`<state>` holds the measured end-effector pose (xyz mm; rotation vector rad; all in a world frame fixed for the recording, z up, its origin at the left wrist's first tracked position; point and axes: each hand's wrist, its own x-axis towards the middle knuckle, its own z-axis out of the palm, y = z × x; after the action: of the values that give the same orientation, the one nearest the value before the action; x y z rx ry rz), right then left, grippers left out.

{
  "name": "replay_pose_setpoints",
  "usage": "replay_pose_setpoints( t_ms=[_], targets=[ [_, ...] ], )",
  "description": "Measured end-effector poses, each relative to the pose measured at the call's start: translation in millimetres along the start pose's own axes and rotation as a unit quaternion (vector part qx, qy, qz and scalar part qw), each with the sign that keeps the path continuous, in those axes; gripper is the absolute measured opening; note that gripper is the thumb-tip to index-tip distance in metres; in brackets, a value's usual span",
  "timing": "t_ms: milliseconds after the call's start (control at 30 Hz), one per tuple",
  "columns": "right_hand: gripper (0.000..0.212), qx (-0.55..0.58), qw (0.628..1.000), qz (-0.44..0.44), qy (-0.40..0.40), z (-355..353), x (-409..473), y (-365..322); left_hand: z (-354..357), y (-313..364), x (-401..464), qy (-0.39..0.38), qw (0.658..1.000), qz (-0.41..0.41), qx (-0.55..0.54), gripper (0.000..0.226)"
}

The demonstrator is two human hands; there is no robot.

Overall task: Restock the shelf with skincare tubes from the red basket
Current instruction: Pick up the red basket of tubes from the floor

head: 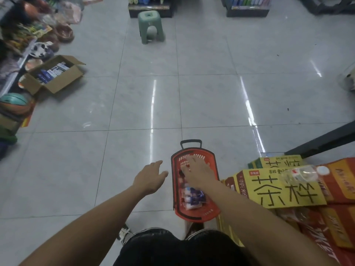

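Note:
The red basket point(197, 215) stands on the tiled floor in front of my knees, its black handle lying at the far end. Several white and blue skincare tubes point(193, 196) are heaped in its near half. My right hand point(196, 172) reaches down into the basket's middle, fingers spread over the tubes at the far side; whether it holds one is hidden beneath the hand. My left hand point(150, 176) hovers just left of the basket's rim, fingers relaxed and holding nothing.
Yellow and red drink cartons point(282, 187) are stacked right of the basket with a clear plastic bottle point(301, 174) on top. An open cardboard box point(55, 75) of goods sits far left by cluttered shelving. A green stool point(150, 27) stands further down the aisle.

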<state>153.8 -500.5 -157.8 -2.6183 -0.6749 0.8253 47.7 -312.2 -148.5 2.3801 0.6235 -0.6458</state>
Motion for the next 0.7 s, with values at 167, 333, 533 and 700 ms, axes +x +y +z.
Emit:
replay_pose_setpoints(
  t_ms=[167,333,533,700],
  targets=[
    [0.057,-0.005,1.0,0.024,0.002,-21,-17,46,14,51,-5,-0.007,1.0,0.001,0.009,0.069],
    [0.048,-0.018,0.999,0.034,-0.007,-28,-23,63,9,79,-10,-0.009,1.0,0.019,0.002,0.088],
    [0.047,-0.036,0.998,0.047,-0.019,-30,-16,66,16,61,2,-0.019,1.0,0.006,-0.002,0.077],
    [0.048,-0.029,0.997,0.068,-0.011,-28,-13,67,13,49,18,-0.029,1.0,0.002,0.007,0.07]
  ],
)
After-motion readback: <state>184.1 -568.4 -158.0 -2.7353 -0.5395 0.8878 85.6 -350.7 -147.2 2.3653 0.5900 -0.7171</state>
